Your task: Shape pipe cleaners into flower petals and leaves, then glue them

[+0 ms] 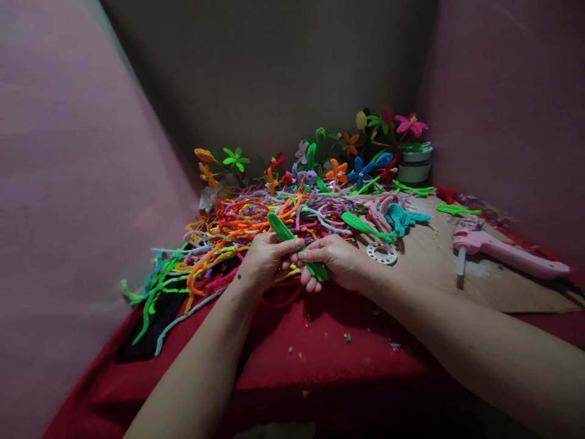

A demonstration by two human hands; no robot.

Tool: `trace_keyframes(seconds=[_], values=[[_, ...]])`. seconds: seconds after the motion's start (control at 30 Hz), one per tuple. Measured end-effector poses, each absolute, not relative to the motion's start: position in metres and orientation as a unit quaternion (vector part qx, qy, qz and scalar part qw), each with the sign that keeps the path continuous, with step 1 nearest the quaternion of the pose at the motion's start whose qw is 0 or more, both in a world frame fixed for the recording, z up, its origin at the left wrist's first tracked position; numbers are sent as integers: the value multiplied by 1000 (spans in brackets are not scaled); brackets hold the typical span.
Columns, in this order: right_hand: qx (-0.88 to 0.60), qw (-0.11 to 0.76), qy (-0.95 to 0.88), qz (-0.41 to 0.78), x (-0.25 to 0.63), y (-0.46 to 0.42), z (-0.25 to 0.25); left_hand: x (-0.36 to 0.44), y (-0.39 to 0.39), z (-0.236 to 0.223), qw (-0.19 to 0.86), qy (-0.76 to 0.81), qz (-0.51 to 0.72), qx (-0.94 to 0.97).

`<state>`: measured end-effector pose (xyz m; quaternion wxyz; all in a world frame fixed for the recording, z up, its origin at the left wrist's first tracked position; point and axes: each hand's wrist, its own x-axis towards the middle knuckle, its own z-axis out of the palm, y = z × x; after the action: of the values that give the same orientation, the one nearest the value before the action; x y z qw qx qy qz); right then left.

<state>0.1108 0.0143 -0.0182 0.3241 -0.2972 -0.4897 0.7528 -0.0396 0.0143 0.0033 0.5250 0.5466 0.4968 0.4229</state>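
Note:
Between my two hands is a green leaf made of fuzzy pipe cleaner [280, 227], its rounded tip pointing up and left. My left hand [267, 256] pinches it from the left with thumb and fingers. From the right, my right hand [336, 259] closes on its lower end, and the fingertips of both hands nearly meet. Parts of the leaf are hidden behind the fingers. Just behind the hands spreads a tangled heap of coloured pipe cleaners [247, 213]. Another green leaf [365, 225] lies right of the heap.
On a brown board [425, 268] at right rest a pink glue gun [512, 247], a white ring with holes [382, 253] and a teal fuzzy piece [402, 218]. Pipe-cleaner flowers [361, 172] and a pale pot [415, 163] stand at the back. Red cloth [347, 360] covers the table.

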Motion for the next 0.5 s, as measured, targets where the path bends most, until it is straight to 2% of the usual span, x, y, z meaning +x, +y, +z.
trace_keyframes(seconds=[0.27, 0.5], values=[[-297, 309, -497, 755, 111, 12, -17, -45, 14, 12, 495, 529, 459, 514], [-295, 306, -501, 754, 112, 13, -17, -50, 18, 12, 572, 495, 426, 496]])
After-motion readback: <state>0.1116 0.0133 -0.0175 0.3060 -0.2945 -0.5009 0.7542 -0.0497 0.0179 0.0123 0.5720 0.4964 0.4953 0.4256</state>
